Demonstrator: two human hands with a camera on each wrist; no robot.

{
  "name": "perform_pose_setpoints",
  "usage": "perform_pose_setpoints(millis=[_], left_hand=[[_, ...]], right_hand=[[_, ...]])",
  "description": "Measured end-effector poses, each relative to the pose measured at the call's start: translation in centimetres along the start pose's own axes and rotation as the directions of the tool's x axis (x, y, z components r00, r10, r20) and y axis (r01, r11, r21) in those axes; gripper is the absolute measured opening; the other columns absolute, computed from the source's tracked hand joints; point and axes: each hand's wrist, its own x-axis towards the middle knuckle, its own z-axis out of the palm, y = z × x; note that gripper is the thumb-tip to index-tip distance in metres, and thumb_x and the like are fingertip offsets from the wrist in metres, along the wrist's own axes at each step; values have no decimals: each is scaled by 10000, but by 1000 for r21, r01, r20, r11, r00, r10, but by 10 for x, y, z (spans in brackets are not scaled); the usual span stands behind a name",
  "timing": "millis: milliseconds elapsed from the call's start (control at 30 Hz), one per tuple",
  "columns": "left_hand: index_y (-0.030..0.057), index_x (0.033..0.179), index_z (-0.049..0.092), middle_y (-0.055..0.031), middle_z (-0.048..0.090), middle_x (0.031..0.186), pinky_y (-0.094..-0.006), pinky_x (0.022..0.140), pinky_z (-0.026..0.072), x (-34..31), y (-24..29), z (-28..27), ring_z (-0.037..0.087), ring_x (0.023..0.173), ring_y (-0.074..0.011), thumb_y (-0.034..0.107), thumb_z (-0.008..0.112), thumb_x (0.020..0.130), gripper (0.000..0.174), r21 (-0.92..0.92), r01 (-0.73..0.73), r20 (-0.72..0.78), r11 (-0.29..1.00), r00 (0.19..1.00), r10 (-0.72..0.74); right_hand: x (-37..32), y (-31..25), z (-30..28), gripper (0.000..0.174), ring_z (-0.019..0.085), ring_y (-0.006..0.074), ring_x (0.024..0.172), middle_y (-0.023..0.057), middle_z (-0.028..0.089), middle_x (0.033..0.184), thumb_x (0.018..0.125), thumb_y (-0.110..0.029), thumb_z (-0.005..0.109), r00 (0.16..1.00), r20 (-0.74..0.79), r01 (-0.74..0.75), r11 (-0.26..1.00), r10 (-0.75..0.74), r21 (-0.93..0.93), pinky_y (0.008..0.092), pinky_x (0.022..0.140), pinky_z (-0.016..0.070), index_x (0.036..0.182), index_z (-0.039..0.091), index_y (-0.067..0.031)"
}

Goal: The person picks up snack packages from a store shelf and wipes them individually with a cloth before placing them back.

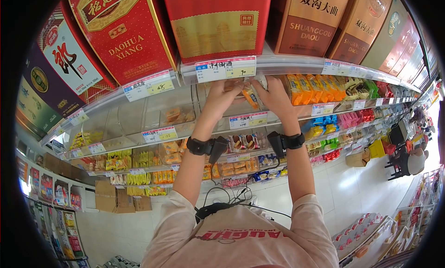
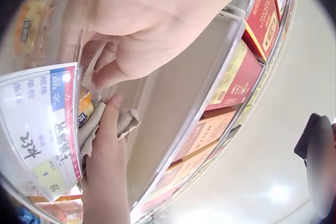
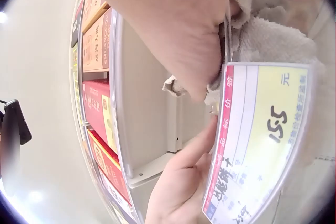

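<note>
Both hands are inside a clear plastic bin on the shelf, close together behind its front wall. A grey cloth (image 3: 273, 40) is bunched in my right hand (image 1: 276, 99), its folds showing past the fingers. The thumb and fingers of my left hand (image 1: 223, 99) pinch the clear end of an orange-wrapped snack packet (image 1: 251, 97). In the left wrist view, this packet (image 2: 85, 107) lies right against the cloth. The left hand (image 3: 181, 182) shows below the right one in the right wrist view, partly hidden by a price tag (image 3: 262, 129).
Large red liquor boxes (image 1: 218, 27) stand on the shelf directly above. Orange snack packets (image 1: 310, 88) fill the neighbouring bin on the right. The bin's front carries a price tag (image 1: 248, 120). Lower tiers hold more wrapped snacks (image 1: 243, 142). Black cables (image 1: 236, 194) hang near the body.
</note>
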Motion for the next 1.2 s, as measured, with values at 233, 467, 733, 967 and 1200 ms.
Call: perform_pose_setpoints(millis=[233,467,733,967,1200], left_hand=[[-37,1222,559,-121,641,1141,-408,888,647,6,-16,-9,691,1070,-259,51,532,1016,226,-21,-26,-76,999,997,24],[-8,1262,532,-111,610,1166,-408,865,646,1,-6,-4,683,1060,-248,67,516,1026,248,-73,-41,-147,997,989,30],[-32,1276,532,-136,609,1177,-410,860,650,3,-9,-6,689,1026,-264,74,511,1033,265,-90,-43,-168,995,985,28],[-29,1261,564,-131,638,1124,-367,840,638,2,-2,-2,716,962,-254,110,561,1028,272,-76,-143,-197,987,972,126],[-19,1237,580,-100,643,1182,-318,888,603,-9,4,-1,664,1073,-181,86,670,963,307,270,-388,66,881,920,385]], right_hand=[[3,-22,-3,445,691,432,1010,237,735,1034,928,-353,737,986,139,-107,992,96,73,440,877,539,1171,680,16],[4,-26,-4,479,698,401,1065,224,732,1122,934,-350,738,985,141,-107,994,101,34,409,922,529,1240,666,13],[5,-29,-4,546,666,441,1120,249,719,1153,927,-405,732,970,134,-204,979,204,-13,440,951,521,1266,651,15],[1,-25,-1,580,658,462,1073,266,720,1077,886,-411,775,997,40,-67,992,72,-105,475,905,535,1236,645,32],[-6,-36,-16,655,665,430,985,253,690,1045,782,-438,842,983,-67,126,901,-169,-415,481,871,537,1197,631,23]])
